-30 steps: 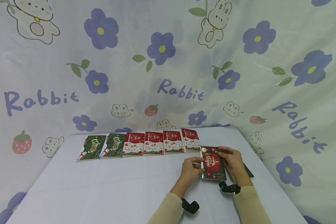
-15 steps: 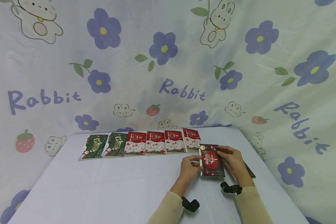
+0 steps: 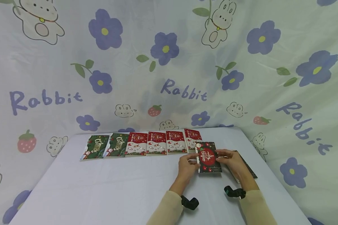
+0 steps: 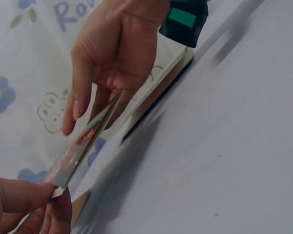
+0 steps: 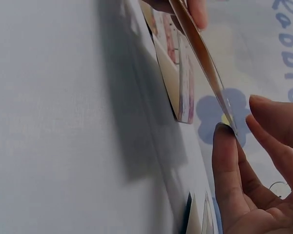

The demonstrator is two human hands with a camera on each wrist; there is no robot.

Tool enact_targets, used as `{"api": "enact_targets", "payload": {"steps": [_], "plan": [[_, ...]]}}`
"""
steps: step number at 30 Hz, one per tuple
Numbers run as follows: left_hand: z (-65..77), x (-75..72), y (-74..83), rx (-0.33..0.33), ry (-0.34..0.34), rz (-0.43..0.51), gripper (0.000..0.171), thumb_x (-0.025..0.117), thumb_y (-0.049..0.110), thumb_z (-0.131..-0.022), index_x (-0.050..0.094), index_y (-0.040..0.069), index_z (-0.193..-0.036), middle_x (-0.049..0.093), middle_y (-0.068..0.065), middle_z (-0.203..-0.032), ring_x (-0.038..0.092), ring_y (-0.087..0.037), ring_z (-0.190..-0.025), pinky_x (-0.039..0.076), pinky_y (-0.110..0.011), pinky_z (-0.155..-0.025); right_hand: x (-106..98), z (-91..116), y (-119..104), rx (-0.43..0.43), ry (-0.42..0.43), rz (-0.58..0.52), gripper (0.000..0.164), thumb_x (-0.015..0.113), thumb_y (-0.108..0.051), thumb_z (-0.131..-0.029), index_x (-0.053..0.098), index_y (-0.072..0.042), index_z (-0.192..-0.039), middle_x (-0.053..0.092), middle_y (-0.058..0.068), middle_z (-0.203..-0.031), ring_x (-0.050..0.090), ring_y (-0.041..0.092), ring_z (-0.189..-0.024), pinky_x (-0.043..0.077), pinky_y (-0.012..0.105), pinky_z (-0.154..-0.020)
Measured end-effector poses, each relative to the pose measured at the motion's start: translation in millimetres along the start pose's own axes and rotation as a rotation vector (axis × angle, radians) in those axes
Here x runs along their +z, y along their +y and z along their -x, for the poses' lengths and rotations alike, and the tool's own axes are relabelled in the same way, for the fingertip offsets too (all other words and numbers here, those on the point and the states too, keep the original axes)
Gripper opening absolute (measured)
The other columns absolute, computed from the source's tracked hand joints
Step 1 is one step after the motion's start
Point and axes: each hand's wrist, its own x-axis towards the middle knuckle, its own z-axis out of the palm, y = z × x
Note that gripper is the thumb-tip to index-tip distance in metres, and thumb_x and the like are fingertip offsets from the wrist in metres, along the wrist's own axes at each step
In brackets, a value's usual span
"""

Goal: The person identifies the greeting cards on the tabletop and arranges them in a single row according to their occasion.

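A black Christmas card (image 3: pixel 207 158) with a red round emblem is held tilted above the table in the head view. My left hand (image 3: pixel 186 167) pinches its left edge, thumb on top and fingers beneath, as the left wrist view shows. At the opposite edge is my right hand (image 3: pixel 233 163), its fingers loosely extended. In the right wrist view one fingertip (image 5: pixel 224 129) touches the card's edge, while the other fingers stand apart from it. Another dark card (image 3: pixel 249 167) lies on the table, partly hidden by my right hand.
Along the table's back edge lies a row of cards: two green ones, a left green card (image 3: pixel 95 147) and a right green card (image 3: pixel 116 145), then several red-and-white cards (image 3: pixel 156 143). The white table (image 3: pixel 107 190) meets a rabbit-print curtain (image 3: pixel 140 78) behind.
The black card has moved left and slightly toward the back, with my left hand on it. My right hand has slid from its top right corner to the edge and loosened.
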Motion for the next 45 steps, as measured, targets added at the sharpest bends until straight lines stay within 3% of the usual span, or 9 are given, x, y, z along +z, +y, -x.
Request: {"api": "enact_targets", "payload": {"steps": [7, 10, 17, 27, 34, 41, 45], "plan": [[-2.2, -1.4, -0.9, -0.006, 0.032, 0.023, 0.042, 0.073, -0.020, -0.083, 0.075, -0.001, -0.121, 0.067, -0.013, -0.117, 0.068, -0.024, -0.093, 0.058, -0.029, -0.072, 2.1, 5.2, 1.1, -0.055, -0.021, 0.047, 0.054, 0.081, -0.003, -0.090, 0.063, 0.003, -0.141, 0.060, 0.023, -0.134, 0.065, 0.026, -0.110, 0.050, 0.028, -0.093], [-2.9, -1.7, -1.0, 0.002, 0.039, 0.027, 0.043, 0.073, -0.021, -0.083, 0.075, -0.002, -0.121, 0.067, -0.014, -0.117, 0.068, -0.026, -0.094, 0.059, -0.029, -0.073, 2.8, 5.3, 2.4, -0.065, -0.014, 0.041, 0.055, 0.081, 0.000, -0.088, 0.064, 0.003, -0.140, 0.060, 0.024, -0.132, 0.066, 0.023, -0.104, 0.052, 0.024, -0.087], [-2.9, -1.7, -1.2, 0.010, 0.047, 0.045, 0.043, 0.072, -0.023, -0.081, 0.074, -0.004, -0.120, 0.067, -0.014, -0.115, 0.069, -0.026, -0.094, 0.060, -0.029, -0.074, 4.5, 7.9, 3.3, -0.063, -0.012, 0.041, 0.054, 0.080, 0.003, -0.088, 0.064, 0.004, -0.140, 0.058, 0.025, -0.138, 0.066, 0.026, -0.110, 0.053, 0.023, -0.085], [-3.8, 1.0, 0.5, -0.004, 0.054, 0.081, 0.038, 0.073, -0.019, -0.085, 0.073, -0.006, -0.121, 0.067, -0.016, -0.115, 0.067, -0.016, -0.089, 0.058, -0.027, -0.072, 5.2, 4.0, 2.4, -0.029, 0.019, 0.038, 0.051, 0.079, 0.002, -0.090, 0.066, 0.002, -0.139, 0.058, 0.022, -0.141, 0.063, 0.021, -0.109, 0.054, 0.023, -0.084], [-6.7, 5.6, 2.8, 0.006, 0.080, 0.057, 0.038, 0.072, -0.019, -0.084, 0.075, -0.006, -0.119, 0.069, -0.015, -0.112, 0.069, -0.021, -0.090, 0.058, -0.026, -0.069, 6.3, -2.5, -0.1, -0.014, 0.060, 0.038, 0.049, 0.075, 0.003, -0.092, 0.065, 0.003, -0.140, 0.058, 0.023, -0.143, 0.060, 0.023, -0.111, 0.053, 0.020, -0.083], [-22.0, 17.9, 18.4, 0.048, 0.078, 0.019, 0.044, 0.069, -0.021, -0.081, 0.074, -0.006, -0.122, 0.071, -0.015, -0.108, 0.070, -0.021, -0.093, 0.058, -0.026, -0.068, 1.8, -13.3, -12.9, -0.006, 0.106, 0.015, 0.049, 0.071, 0.006, -0.094, 0.061, 0.005, -0.142, 0.057, 0.025, -0.139, 0.057, 0.023, -0.109, 0.054, 0.019, -0.079], [-35.0, 27.0, 27.1, 0.093, 0.116, -0.040, 0.039, 0.072, -0.019, -0.081, 0.076, -0.005, -0.117, 0.072, -0.015, -0.105, 0.069, -0.019, -0.091, 0.058, -0.026, -0.067, -4.1, -26.0, -19.7, -0.004, 0.127, 0.034, 0.049, 0.071, 0.002, -0.096, 0.060, 0.003, -0.144, 0.057, 0.024, -0.139, 0.058, 0.024, -0.110, 0.054, 0.021, -0.075]]}}
